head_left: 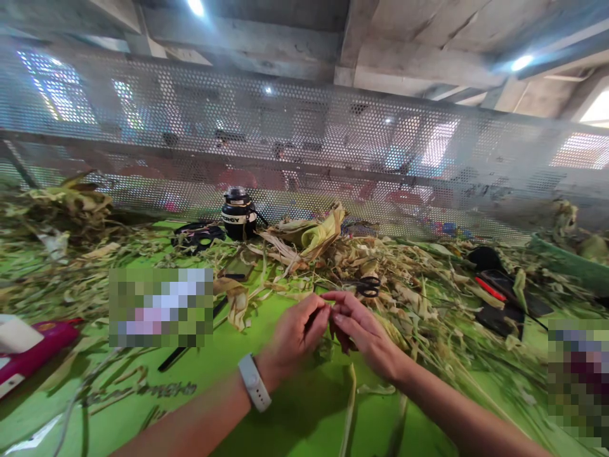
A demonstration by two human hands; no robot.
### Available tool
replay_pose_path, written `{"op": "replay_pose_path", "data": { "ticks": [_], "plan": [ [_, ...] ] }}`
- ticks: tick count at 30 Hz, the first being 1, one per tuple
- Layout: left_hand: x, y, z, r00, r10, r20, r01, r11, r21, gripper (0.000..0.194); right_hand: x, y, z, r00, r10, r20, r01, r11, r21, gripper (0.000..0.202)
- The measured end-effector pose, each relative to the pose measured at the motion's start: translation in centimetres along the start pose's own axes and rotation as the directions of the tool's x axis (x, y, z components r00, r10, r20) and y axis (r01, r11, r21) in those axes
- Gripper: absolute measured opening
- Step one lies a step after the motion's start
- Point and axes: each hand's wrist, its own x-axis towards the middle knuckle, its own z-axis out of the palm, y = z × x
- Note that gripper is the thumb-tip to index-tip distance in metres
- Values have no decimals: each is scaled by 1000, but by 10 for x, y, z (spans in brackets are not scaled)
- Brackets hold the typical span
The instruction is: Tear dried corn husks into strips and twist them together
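My left hand [297,333], with a pale watch band [254,382] on its wrist, has its fingers curled and pinched. Its fingertips meet those of my right hand [359,327], whose thumb and fingers are also drawn together. Whatever lies between the fingertips is too small or hidden to name. Both hands are above the green tabletop [295,419]. Black-handled scissors [368,286] lie on dried husks just beyond my right hand. A pale strip of husk [351,406] lies below the hands.
Dried husks [390,260] cover the table's back and right. Behind stand a black jar [238,214] and a perforated metal screen [304,139]. A magenta object [40,352] is at left, a black stick [172,358] nearer, and a green basin [566,260] at right.
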Motion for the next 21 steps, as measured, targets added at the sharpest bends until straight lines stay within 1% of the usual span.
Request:
{"op": "replay_pose_path", "data": {
  "ticks": [3, 8, 12, 15, 18, 19, 21],
  "plan": [
    [1, 1, 1, 998, -57, -15, 55, 992, -117, 22, -1, 0, 0, 1000, 0, 10, 0, 1000, -3, 34],
    [2, 7, 3, 990, -137, 39, 143, 953, -269, 24, 2, 2, -1, 1000, -3, -5, 3, 1000, 17, 35],
    [2, 4, 5, 968, -231, 95, 249, 901, -355, 24, 4, 3, -2, 999, -25, -34, 26, 999, 39, 34],
    [2, 1, 5, 947, -274, 169, 321, 840, -437, 26, 6, 4, -3, 997, -43, -59, 45, 998, 34, 31],
    [4, 1, 3, 918, -312, 245, 394, 784, -479, 28, 6, 8, -5, 995, -64, -74, 64, 998, -4, 28],
    [5, 3, 1, 904, -329, 272, 425, 762, -489, 28, 7, 9, -6, 995, -69, -78, 67, 998, -20, 27],
    [7, 6, -3, 861, -371, 347, 505, 705, -499, 28, 6, 11, -7, 994, -77, -80, 73, 996, -53, 24]
  ]
}}
